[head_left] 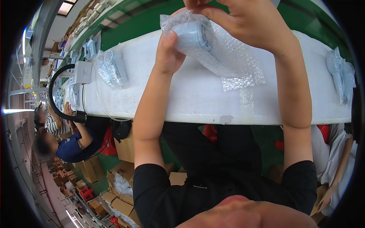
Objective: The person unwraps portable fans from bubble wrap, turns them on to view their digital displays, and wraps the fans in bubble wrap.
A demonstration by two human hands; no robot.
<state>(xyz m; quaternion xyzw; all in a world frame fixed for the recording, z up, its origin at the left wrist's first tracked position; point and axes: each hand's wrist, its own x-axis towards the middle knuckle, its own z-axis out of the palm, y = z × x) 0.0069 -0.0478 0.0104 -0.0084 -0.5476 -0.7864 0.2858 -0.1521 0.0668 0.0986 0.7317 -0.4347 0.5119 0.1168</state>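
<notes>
A light blue, rounded item (190, 36) lies inside bubble wrap (243, 66) over the white work surface (213, 102). My left hand (169, 49) is closed round the left side of the wrapped item, its thumb on the near face. At the top edge of the view, my right hand (243, 19) has its thumb and fingers pinched together by the upper edge of the wrap. The fingertips are partly cut off by the frame. A loose flap of bubble wrap hangs down to the right of the item.
Bubble-wrapped items (111, 68) lie at the left, another wrapped bundle (339, 76) at the far right. A black curved arm (53, 89) and a white box (81, 72) stand left. Co-workers sit on both sides. Cardboard boxes (91, 169) are on the floor.
</notes>
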